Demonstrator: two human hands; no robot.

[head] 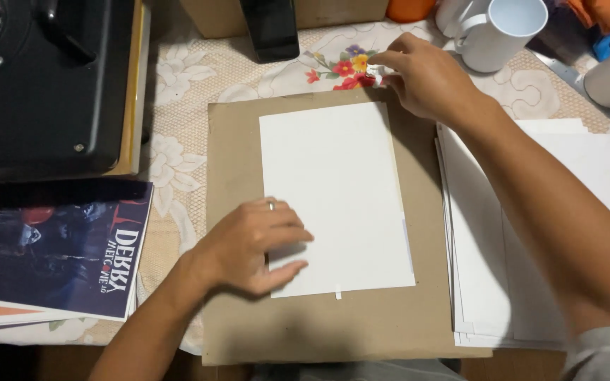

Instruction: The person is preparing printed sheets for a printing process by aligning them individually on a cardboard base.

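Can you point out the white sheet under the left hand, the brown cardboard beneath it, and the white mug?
white sheet (340, 183), head view, on its bare middle.
brown cardboard (333, 328), head view, on its bare lower margin.
white mug (504, 32), head view, on its outer wall.
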